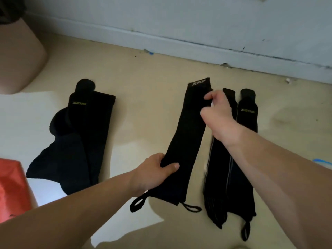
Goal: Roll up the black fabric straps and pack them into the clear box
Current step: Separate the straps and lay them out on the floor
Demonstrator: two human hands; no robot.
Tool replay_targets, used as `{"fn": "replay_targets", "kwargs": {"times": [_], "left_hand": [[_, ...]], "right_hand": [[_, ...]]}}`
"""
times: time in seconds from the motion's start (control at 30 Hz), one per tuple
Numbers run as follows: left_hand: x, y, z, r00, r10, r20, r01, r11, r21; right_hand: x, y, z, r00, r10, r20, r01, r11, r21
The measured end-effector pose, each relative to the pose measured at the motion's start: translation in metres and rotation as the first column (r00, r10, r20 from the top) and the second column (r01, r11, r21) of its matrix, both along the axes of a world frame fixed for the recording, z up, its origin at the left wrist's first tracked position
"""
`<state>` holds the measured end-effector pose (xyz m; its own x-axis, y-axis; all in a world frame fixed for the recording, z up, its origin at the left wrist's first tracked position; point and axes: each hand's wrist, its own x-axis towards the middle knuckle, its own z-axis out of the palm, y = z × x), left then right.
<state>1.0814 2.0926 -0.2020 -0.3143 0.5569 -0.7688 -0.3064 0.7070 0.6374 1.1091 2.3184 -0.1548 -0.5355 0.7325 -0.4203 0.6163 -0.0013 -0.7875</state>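
L hand (154, 171) w/ grip on mid strap (190, 133) near end, R hand (221, 117) pinch, far edge

A bare indoor room, probably in a home. A glossy cream floor (152, 69) meets a scuffed white wall (179, 18) at a chipped skirting board (197, 49). A beige rounded object (19, 56) and a red plastic item (10, 191) sit at the left.

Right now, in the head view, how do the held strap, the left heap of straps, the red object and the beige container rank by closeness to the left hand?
1. held strap: gripped in the left hand, centre.
2. heap of straps: lying to its left.
3. red object: left edge.
4. beige container: far upper left.
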Motion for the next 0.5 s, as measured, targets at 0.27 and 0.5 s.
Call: {"fn": "replay_targets", "kwargs": {"times": [0.27, 0.5], "left_hand": [[0.031, -0.026, -0.033, 0.987, -0.153, 0.045, 0.16, 0.96, -0.231], [0.032, -0.04, -0.047, 0.949, -0.305, -0.075, 0.273, 0.92, -0.28]], "right_hand": [[0.052, -0.018, -0.068, 0.768, 0.317, 0.557, -0.422, 0.904, 0.067], [0.019, -0.051, -0.074, 0.669, 0.489, 0.56, -0.651, 0.749, 0.124]]}}
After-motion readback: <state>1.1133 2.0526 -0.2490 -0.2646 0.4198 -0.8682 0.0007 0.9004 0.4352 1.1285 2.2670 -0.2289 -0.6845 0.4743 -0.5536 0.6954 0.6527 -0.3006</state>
